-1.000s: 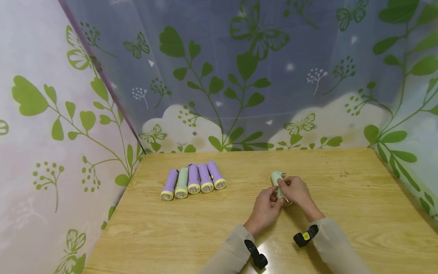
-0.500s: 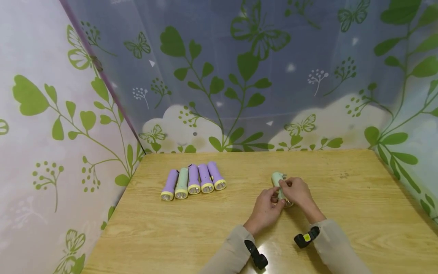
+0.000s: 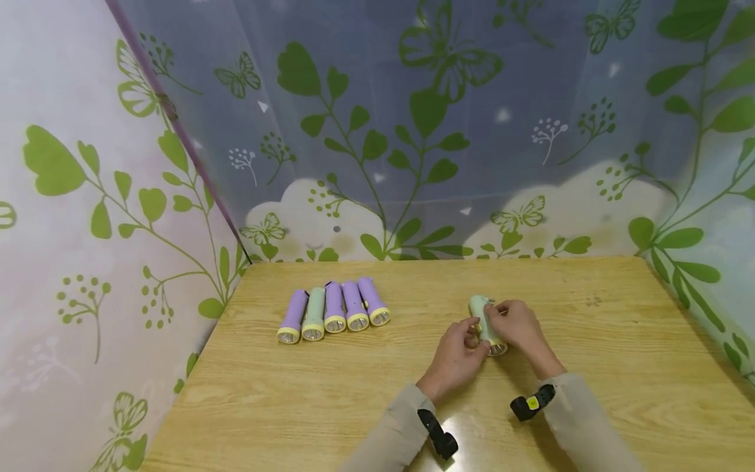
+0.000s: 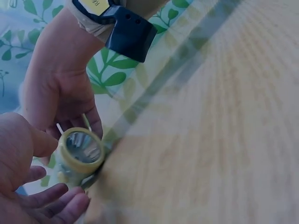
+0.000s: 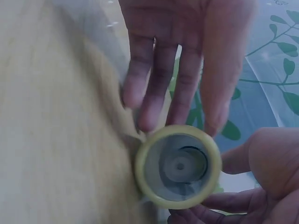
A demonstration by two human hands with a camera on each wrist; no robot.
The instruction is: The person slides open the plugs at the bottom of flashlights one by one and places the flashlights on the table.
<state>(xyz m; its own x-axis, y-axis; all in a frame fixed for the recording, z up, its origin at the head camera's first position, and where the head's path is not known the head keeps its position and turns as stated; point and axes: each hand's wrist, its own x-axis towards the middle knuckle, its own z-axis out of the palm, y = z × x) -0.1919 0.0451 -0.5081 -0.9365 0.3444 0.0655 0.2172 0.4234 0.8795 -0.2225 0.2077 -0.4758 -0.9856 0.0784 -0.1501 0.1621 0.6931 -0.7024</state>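
Note:
A pale green flashlight (image 3: 485, 326) with a yellow rim lies between my two hands on the right half of the table, lens end toward me. My left hand (image 3: 455, 359) holds it from the left, thumb near the rim. From the right, my right hand (image 3: 522, 329) grips the body with thumb and fingers. In the left wrist view two thin metal prongs (image 4: 87, 122) stick out behind the flashlight's lens (image 4: 84, 147), close to the right hand's fingers. The right wrist view looks straight into the round lens (image 5: 180, 165); the body behind it is hidden.
At the left of the wooden table (image 3: 330, 400) several flashlights lie side by side, lenses facing me: mostly purple (image 3: 334, 305), one green (image 3: 315, 311). Printed cloth walls (image 3: 377, 131) rise behind the table and at both sides. Each wrist wears a black strap (image 3: 438, 432).
My right hand has shifted slightly up, uncovering more of the flashlight's yellow rim. The prongs, plain earlier in the head view, show less now. The left hand stays almost in place.

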